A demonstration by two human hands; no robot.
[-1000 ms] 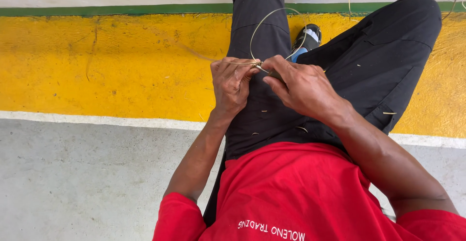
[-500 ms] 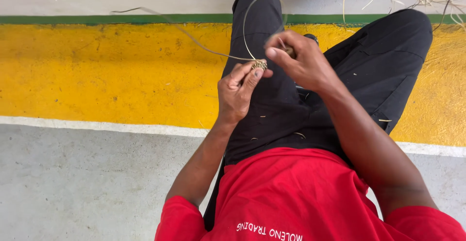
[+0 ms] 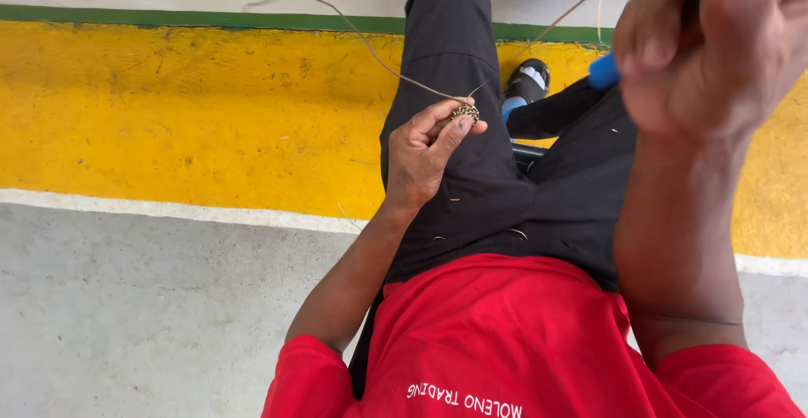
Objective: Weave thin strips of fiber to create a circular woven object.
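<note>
The right hand [image 3: 715, 43] has risen close to the camera since a moment ago, fingers closed on a blue tool [image 3: 603, 71], drawing the strand [image 3: 539, 35] taut. The left hand [image 3: 427, 153] pinches the knot [image 3: 465, 112] above the thigh.
</note>
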